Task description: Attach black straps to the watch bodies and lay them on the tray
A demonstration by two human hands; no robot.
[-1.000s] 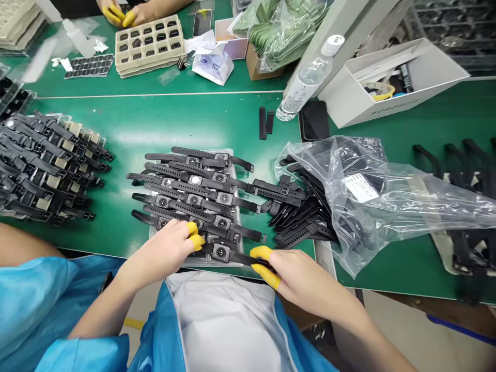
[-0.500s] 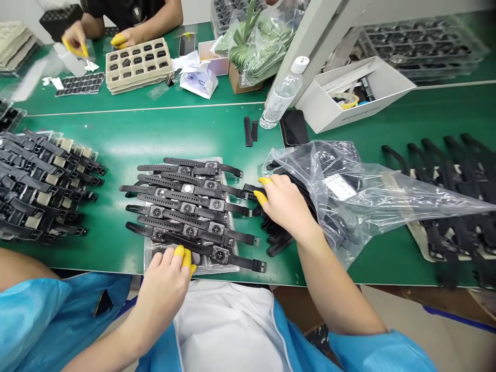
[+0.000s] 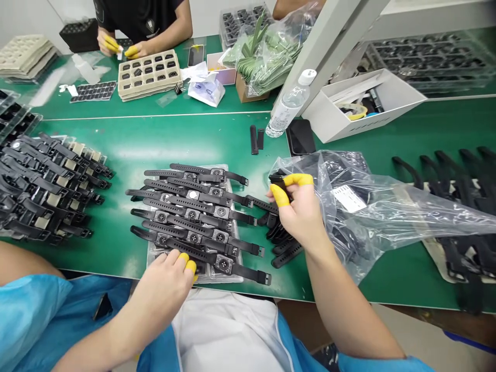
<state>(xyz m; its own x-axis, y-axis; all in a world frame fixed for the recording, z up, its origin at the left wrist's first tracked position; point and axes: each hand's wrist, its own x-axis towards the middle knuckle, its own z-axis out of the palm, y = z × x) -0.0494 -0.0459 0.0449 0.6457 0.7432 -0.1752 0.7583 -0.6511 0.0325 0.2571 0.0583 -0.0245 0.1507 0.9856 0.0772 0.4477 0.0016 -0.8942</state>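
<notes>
Black strap [image 3: 276,179] pinched in right hand [image 3: 302,209], likely picking step; left hand [image 3: 170,276] at tray [image 3: 228,279] near side, grip unclear; next needs clear lift.

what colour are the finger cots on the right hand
Bright yellow: the finger cots on the right hand show best in the head view.

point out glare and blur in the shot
Head view: pale glare on the flat green tabletop, bright streaks on the crinkled clear plastic bag; head view, centre: black-strapped square watches look fairly crisp; head view, far right: long black straps look soft.
</notes>
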